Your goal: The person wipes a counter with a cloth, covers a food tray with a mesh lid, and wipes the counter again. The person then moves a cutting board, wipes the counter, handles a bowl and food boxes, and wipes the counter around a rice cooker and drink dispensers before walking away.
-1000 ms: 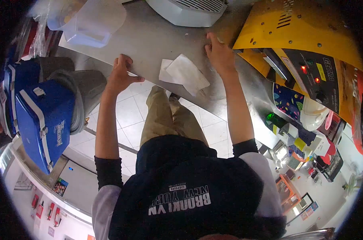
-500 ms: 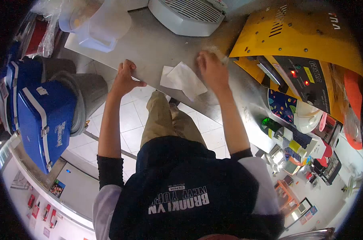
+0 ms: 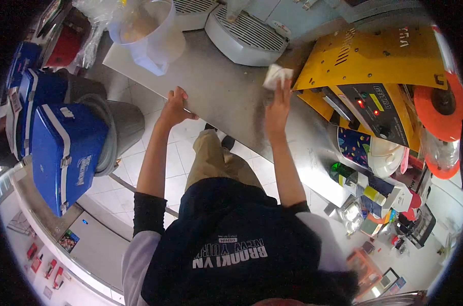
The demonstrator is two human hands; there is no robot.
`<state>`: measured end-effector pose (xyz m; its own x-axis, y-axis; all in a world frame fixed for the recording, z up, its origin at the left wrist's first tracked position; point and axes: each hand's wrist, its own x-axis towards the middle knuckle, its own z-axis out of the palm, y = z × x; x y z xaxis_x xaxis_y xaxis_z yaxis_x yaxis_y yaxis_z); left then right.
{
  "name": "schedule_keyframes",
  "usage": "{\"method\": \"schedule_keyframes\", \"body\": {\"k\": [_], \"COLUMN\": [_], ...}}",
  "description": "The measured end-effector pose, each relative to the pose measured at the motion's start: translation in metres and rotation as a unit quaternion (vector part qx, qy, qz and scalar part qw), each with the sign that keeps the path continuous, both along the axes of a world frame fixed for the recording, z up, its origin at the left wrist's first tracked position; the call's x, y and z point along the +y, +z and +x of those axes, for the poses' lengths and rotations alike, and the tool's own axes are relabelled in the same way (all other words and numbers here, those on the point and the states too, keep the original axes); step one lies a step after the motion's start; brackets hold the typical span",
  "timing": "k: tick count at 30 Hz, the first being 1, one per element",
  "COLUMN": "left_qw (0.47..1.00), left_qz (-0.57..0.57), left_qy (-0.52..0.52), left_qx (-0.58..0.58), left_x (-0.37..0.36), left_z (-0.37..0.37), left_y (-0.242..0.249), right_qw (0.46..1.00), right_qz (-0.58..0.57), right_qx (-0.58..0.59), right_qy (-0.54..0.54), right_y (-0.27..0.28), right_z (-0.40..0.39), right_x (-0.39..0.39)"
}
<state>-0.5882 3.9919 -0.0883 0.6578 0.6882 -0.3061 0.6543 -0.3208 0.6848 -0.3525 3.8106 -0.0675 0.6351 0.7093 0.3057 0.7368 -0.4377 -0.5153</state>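
Observation:
My left hand (image 3: pixel 176 108) rests at the near edge of the metal table (image 3: pixel 218 81), its thumb spread away from the fingers and nothing held. My right hand (image 3: pixel 278 104) reaches farther over the table. Its fingers are pressed together on a crumpled white cloth (image 3: pixel 276 76), which lies between the grey slotted tray (image 3: pixel 249 36) and the yellow machine (image 3: pixel 364 64). My palm and thumb on that side are partly hidden.
A clear plastic jug (image 3: pixel 152 38) stands at the table's far left. Blue cool boxes (image 3: pixel 68 153) and a grey bin (image 3: pixel 127 120) are on the left. A green bottle (image 3: pixel 339 173) and a white helmet-like item (image 3: pixel 387 155) sit on the right.
The white cloth, spread near the table's front edge before, is now bunched under my right hand and farther back, beside the yellow machine. The whole view has shifted slightly.

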Motion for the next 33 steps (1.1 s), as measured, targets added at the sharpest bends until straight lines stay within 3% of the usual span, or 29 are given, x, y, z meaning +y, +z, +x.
{"method": "schedule_keyframes", "body": {"k": [3,5,7,9,12,13,15,18,19,21,23,24,25,27,29,30,31,32,33], "left_qw": [1.000,0.999,1.000,1.000,1.000,1.000,0.999,0.999,0.998,0.993,0.996,0.997,0.993,0.919,0.871,0.944,0.954,0.932,0.898], "left_qz": [0.015,0.031,0.015,0.002,0.007,0.018,0.017,0.033,0.051,0.092,0.043,0.020,-0.101,-0.345,-0.317,-0.087,0.149,0.158,0.165], "left_qy": [-0.008,-0.018,-0.011,-0.007,-0.015,-0.025,-0.030,-0.038,-0.047,-0.070,-0.069,-0.068,0.014,0.177,0.234,0.247,0.242,0.263,0.283], "left_qx": [-0.008,-0.016,0.004,0.017,0.015,0.004,-0.005,0.012,0.003,-0.012,-0.028,-0.036,-0.052,-0.072,-0.294,-0.201,-0.094,-0.194,-0.294], "left_x": [0.001,0.003,0.004,0.003,0.003,0.005,0.006,0.008,0.009,0.009,0.014,0.019,0.024,0.024,0.045,0.044,0.043,0.041,0.041], "left_z": [-0.002,-0.003,-0.002,0.002,0.000,-0.004,-0.003,-0.003,-0.002,-0.008,-0.016,-0.019,-0.018,-0.025,-0.049,-0.040,-0.027,-0.019,-0.010], "left_y": [-0.013,-0.020,-0.016,-0.009,-0.004,-0.016,-0.016,-0.021,-0.023,-0.029,-0.045,-0.044,-0.026,0.011,-0.007,0.010,0.035,0.046,0.056], "right_qw": [0.996,0.992,0.997,0.989,0.937,0.958,0.986,0.998,0.990,0.936,0.992,0.985,0.976,0.933,0.861,0.807,0.824,0.833,0.896], "right_qz": [-0.024,0.095,0.016,0.030,0.094,0.134,0.069,-0.046,0.089,0.172,0.058,0.059,0.061,0.035,0.041,0.044,0.103,0.160,0.210], "right_qx": [-0.015,0.048,0.021,0.060,0.258,0.175,0.138,0.037,0.081,0.300,0.071,0.086,0.094,0.177,0.378,0.474,0.486,0.492,0.375], "right_qy": [-0.087,-0.063,0.074,0.135,0.218,0.184,0.067,-0.024,-0.070,-0.067,0.090,0.138,0.185,0.311,0.338,0.348,0.273,0.197,0.113], "right_y": [-0.058,-0.096,-0.077,-0.054,-0.028,-0.026,0.004,-0.001,-0.050,-0.059,-0.127,-0.106,-0.077,-0.049,-0.028,-0.023,-0.025,-0.028,-0.025], "right_z": [0.031,-0.001,-0.051,-0.078,-0.052,-0.042,-0.018,0.002,0.002,-0.026,-0.078,-0.102,-0.123,-0.133,-0.117,-0.108,-0.101,-0.089,-0.071], "right_x": [0.032,0.055,0.063,0.061,0.036,0.021,-0.014,-0.025,-0.007,0.032,0.070,0.066,0.055,0.030,-0.005,-0.029,-0.060,-0.097,-0.133]}}
